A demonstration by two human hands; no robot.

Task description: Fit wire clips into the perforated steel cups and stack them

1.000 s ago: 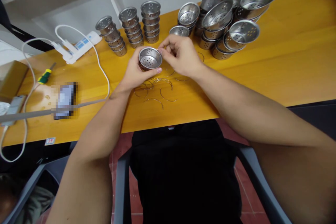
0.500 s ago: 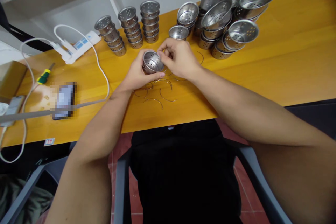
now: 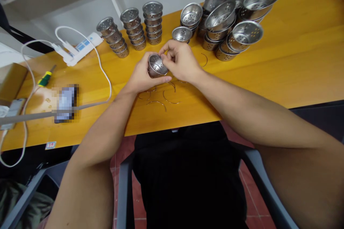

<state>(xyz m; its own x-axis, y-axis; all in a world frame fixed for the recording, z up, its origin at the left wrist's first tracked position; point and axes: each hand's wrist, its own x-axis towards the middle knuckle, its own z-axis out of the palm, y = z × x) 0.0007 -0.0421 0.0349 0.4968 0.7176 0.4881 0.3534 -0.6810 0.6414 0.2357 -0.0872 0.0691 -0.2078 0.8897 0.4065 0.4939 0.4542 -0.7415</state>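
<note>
A small perforated metal cup [image 3: 157, 65] is tilted in my left hand [image 3: 143, 73], whose fingers and thumb curl around its side. My right hand [image 3: 178, 59] pinches at the cup's right rim. A thin curved line shows inside the cup near those fingertips, but what the pinch holds is too small to make out. Several thin curved wires [image 3: 157, 102] lie on the table just below the cup, some partly hidden by my hands. Another curved wire [image 3: 206, 59] rests to the right of my right hand.
Stacks of perforated cups [image 3: 152, 25] stand at the back, with larger perforated bowls [image 3: 245, 35] piled at the right. On the left are a white power strip [image 3: 83, 48] with cables, a green-yellow screwdriver [image 3: 45, 78], a blurred-out phone [image 3: 66, 103] and a box [image 3: 12, 84].
The cup and my left hand have shifted slightly right and down. My right fingers still pinch at the rim, a little further left.
</note>
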